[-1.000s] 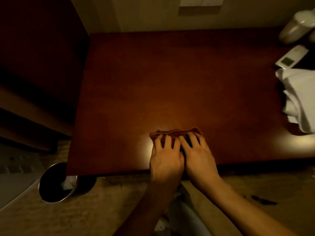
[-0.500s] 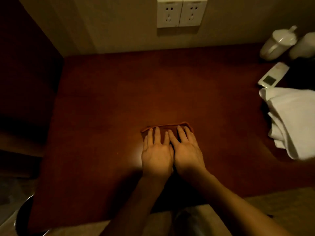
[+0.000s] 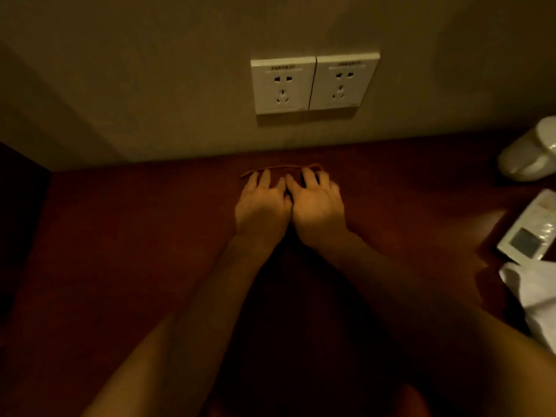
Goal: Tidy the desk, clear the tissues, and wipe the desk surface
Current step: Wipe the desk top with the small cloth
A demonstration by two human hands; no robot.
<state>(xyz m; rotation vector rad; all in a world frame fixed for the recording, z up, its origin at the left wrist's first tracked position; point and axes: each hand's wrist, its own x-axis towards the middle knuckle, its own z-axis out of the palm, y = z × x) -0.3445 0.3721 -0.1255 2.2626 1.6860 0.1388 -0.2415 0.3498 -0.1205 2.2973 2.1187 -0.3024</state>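
At the back of the desk [image 3: 120,236], close to the wall [image 3: 150,85], a folded reddish-brown cloth [image 3: 281,171] lies flat on the dark red wood. Left hand [image 3: 260,210] and right hand [image 3: 317,210] rest side by side on the cloth, palms down, touching at the thumbs. Fingers of both hands are extended and pressed on the fabric; neither hand curls round it. Only the cloth's far edge shows beyond the fingertips. Two white wall sockets [image 3: 313,84] sit directly above the hands. On the right side of the desk: a white kettle [image 3: 532,158] near the wall, a white phone [image 3: 532,230] nearer the viewer, and a white towel [image 3: 535,299] at the frame edge. Lighting is dim.
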